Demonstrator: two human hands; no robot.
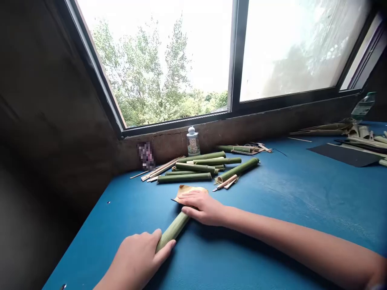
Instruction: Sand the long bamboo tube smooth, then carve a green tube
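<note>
Green bamboo stalk (174, 228) on blue surface (272, 209). Our left hand (137, 257) grips its near end; our right hand (203, 208) clasps the far end with a tan sheet (189, 189).

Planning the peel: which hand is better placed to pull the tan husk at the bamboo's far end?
Probably the right hand: it lies on the tan husk; the left hand grips the bamboo stalk at its near end.

Open blue table (272, 209) is left to the right of the hands and in front of them. Passage farther ahead is blocked by a heap of bamboo sticks (199, 167) and a small glass bottle (193, 141) by the wall. On the left, room is closed off by the dark wall (51, 133). More clutter (356, 135) is piled at the far right.
</note>
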